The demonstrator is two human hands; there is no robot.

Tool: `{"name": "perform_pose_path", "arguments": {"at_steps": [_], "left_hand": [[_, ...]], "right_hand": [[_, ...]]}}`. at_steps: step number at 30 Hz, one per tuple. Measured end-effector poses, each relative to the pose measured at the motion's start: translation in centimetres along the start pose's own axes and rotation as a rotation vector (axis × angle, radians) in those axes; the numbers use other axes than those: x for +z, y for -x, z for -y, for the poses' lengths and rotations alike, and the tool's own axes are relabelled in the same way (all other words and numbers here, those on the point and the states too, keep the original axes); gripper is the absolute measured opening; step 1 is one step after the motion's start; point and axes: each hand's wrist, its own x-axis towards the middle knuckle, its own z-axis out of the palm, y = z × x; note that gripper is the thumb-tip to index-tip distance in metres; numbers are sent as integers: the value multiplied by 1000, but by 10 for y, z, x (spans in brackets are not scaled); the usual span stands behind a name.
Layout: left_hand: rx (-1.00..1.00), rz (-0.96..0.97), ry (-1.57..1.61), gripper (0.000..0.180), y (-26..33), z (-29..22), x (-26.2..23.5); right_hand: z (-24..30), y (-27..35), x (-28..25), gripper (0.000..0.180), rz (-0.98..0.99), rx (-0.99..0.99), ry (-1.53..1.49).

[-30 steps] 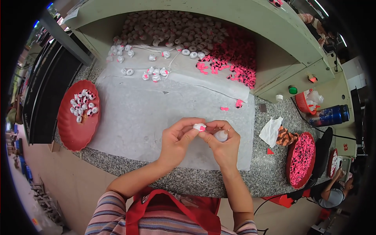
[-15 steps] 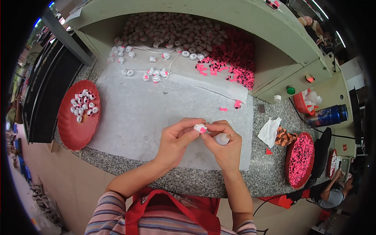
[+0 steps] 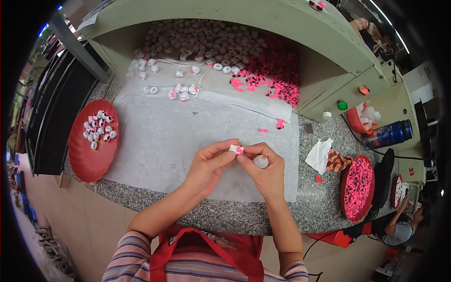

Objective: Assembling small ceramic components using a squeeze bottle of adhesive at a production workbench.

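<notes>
Over the paper-covered worktop, my left hand (image 3: pixel 205 165) pinches a small white moulded piece (image 3: pixel 234 148) with a pink part on its right side. My right hand (image 3: pixel 268 178) meets it from the other side, thumb and forefinger at the pink part. A small whitish bottle (image 3: pixel 260 162) with a narrow tip is tucked in my right hand's fingers. Beyond my hands, a loose pink piece (image 3: pixel 263 130) and a pink piece with a dark spot (image 3: pixel 280 124) lie on the white paper (image 3: pixel 155 141).
At the left stands a red scalloped tray (image 3: pixel 89 162) with several white pieces. A heap of white pieces (image 3: pixel 197 40) and pink-and-black pieces (image 3: pixel 277 66) fills the shelf bay. At the right are a red tray (image 3: pixel 371 190) of pink pieces, white cloth (image 3: pixel 319 156) and a blue can (image 3: pixel 390 135).
The white piece has been turned a little between my fingers, and the bottle in my right hand now stands more upright. The whole view has shifted slightly.
</notes>
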Motion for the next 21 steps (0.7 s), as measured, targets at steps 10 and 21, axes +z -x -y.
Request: {"name": "perform_pose_path", "arguments": {"at_steps": [10, 21], "left_hand": [[-251, -4, 192, 31, -6, 0, -3], [-218, 91, 237, 24, -4, 10, -20]], "right_hand": [[-22, -26, -160, 27, -511, 358, 1232], [24, 0, 2, 22, 198, -276, 437]]}}
